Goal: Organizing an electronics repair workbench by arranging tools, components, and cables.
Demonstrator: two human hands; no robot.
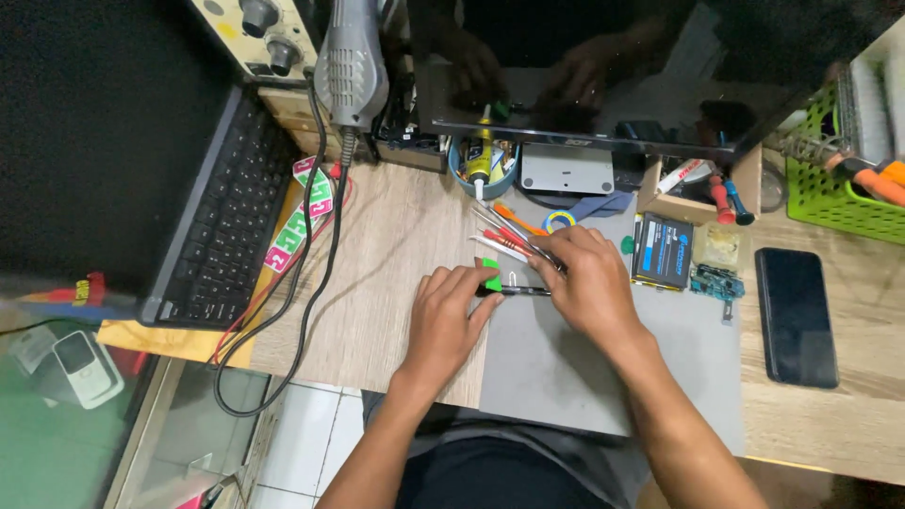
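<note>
My left hand (451, 316) rests on the wooden desk (386, 245) at the grey mat's (566, 368) left edge, its fingers closed on the green and black end of a thin screwdriver (504, 288). My right hand (586, 278) lies over the other end of that tool and touches it. Just behind my right hand sits a bunch of thin metal tools (504, 236), some with red handles; whether the fingers grip any of them is hidden.
A dark phone (796, 316) lies at the right. A black battery pack (662, 250) and a small circuit board (716, 283) sit beside my right hand. A keyboard (222, 221) lies at the left, a monitor (603, 75) behind, a green basket (839, 179) far right.
</note>
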